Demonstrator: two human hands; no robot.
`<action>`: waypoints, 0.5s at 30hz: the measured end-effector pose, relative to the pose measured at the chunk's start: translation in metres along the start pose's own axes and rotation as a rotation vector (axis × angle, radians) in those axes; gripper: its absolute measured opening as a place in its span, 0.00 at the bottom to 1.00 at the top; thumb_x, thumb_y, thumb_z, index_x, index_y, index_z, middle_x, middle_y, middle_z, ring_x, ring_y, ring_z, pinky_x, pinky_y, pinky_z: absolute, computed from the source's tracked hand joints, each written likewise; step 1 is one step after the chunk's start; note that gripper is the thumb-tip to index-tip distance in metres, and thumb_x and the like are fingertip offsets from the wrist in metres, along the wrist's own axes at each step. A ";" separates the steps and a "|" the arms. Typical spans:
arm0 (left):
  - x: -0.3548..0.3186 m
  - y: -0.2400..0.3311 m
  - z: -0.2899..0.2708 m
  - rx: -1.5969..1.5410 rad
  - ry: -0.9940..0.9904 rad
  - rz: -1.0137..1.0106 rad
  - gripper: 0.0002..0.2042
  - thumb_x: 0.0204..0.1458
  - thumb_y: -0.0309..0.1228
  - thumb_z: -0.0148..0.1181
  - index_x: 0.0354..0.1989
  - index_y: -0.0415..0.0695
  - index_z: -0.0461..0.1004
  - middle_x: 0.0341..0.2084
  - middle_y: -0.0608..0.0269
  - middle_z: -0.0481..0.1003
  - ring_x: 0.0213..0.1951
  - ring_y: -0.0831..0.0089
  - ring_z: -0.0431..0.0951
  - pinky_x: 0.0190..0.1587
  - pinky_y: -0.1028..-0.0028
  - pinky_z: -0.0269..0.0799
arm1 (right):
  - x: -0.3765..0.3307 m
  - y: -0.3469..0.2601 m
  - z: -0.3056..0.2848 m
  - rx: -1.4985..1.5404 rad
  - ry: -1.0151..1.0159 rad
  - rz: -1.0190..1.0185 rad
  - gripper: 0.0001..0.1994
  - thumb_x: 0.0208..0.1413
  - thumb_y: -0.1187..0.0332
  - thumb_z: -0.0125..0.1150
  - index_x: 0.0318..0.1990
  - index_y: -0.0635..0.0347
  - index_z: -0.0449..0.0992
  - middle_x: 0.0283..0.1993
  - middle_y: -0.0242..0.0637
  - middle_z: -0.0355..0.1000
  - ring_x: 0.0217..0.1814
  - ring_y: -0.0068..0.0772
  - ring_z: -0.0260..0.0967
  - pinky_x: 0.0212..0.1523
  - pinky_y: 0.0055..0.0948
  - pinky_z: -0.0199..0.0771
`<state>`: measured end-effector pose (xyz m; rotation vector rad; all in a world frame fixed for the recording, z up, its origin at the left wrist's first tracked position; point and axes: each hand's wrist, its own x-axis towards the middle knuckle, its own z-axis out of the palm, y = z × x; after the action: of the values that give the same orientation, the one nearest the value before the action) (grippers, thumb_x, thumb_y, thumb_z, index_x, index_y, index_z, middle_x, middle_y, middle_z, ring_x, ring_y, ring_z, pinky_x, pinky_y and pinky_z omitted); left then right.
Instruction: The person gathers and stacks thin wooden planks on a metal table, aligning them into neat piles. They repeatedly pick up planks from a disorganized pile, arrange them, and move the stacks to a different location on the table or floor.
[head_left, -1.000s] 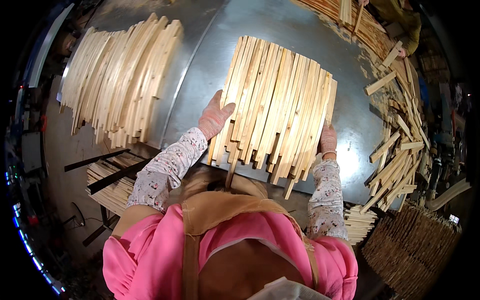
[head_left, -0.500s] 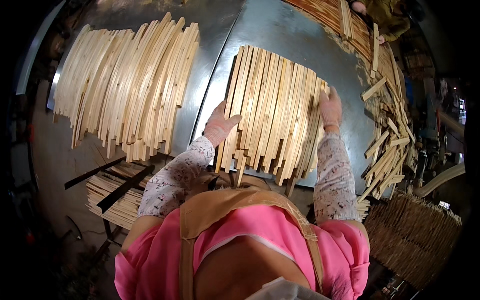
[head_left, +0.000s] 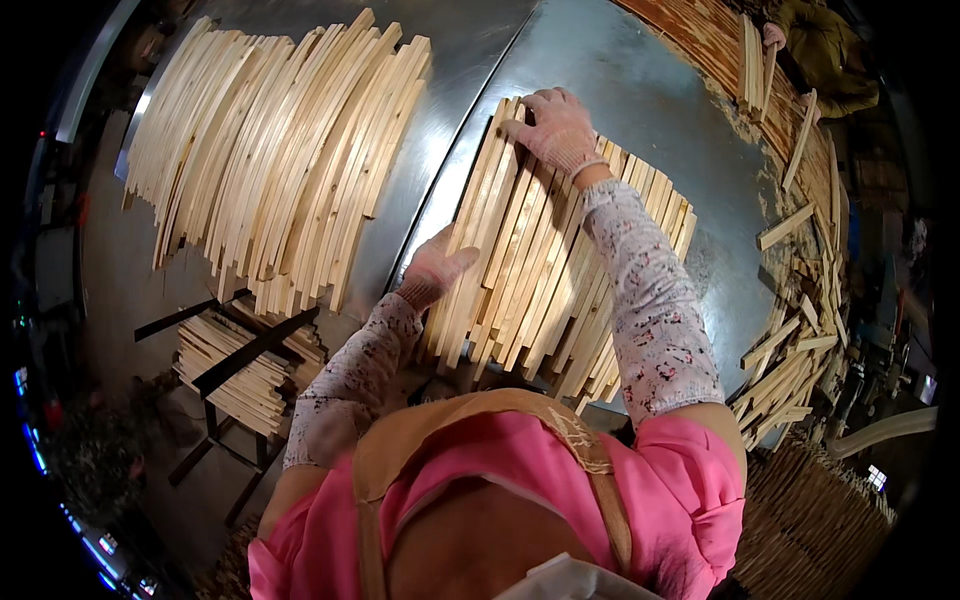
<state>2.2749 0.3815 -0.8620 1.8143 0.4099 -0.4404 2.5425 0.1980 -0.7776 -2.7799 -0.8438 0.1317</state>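
Observation:
A row of pale wooden strips (head_left: pixel 545 260) lies side by side on the metal table in front of me, its near ends uneven. My left hand (head_left: pixel 438 265), in a light knitted glove, rests along the left edge of this row; its thumb stands apart over the outer strips. Reaching across the row, my gloved right hand (head_left: pixel 556 128) touches the far ends of the left strips, thumb and fingers spread. Part of the row is hidden beneath my right forearm.
Left of a table seam lies a larger row of wooden strips (head_left: pixel 270 160). Loose offcuts (head_left: pixel 790 350) are heaped at the right edge. More strips (head_left: pixel 235 365) are stacked below left. A co-worker's hand (head_left: pixel 773 36) holds strips at the far right.
My right hand has left the row's right side and moved to the far left ends. My left hand stays at the left edge. The row now lies more slanted in view.

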 end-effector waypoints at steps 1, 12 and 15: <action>0.001 -0.002 0.000 -0.093 -0.030 -0.026 0.33 0.65 0.42 0.67 0.75 0.37 0.69 0.62 0.47 0.81 0.61 0.58 0.81 0.67 0.64 0.74 | -0.006 -0.006 0.000 0.086 0.055 0.057 0.37 0.57 0.38 0.68 0.64 0.58 0.83 0.68 0.49 0.77 0.73 0.52 0.70 0.73 0.46 0.68; 0.011 0.008 -0.004 0.082 0.082 0.077 0.28 0.62 0.56 0.63 0.55 0.42 0.81 0.48 0.39 0.84 0.52 0.40 0.84 0.55 0.53 0.79 | -0.130 -0.184 0.031 0.665 0.072 0.693 0.44 0.62 0.61 0.69 0.82 0.61 0.53 0.48 0.53 0.84 0.45 0.45 0.84 0.47 0.40 0.86; -0.002 0.036 -0.034 0.087 0.024 0.006 0.25 0.62 0.53 0.64 0.52 0.41 0.81 0.46 0.41 0.84 0.50 0.41 0.84 0.55 0.52 0.79 | -0.139 -0.194 0.003 0.984 0.198 0.720 0.37 0.63 0.64 0.73 0.77 0.59 0.63 0.49 0.46 0.82 0.42 0.35 0.84 0.37 0.33 0.88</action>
<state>2.2938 0.4042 -0.8225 1.9065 0.4068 -0.4381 2.3220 0.2777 -0.7300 -1.9496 0.2778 0.2866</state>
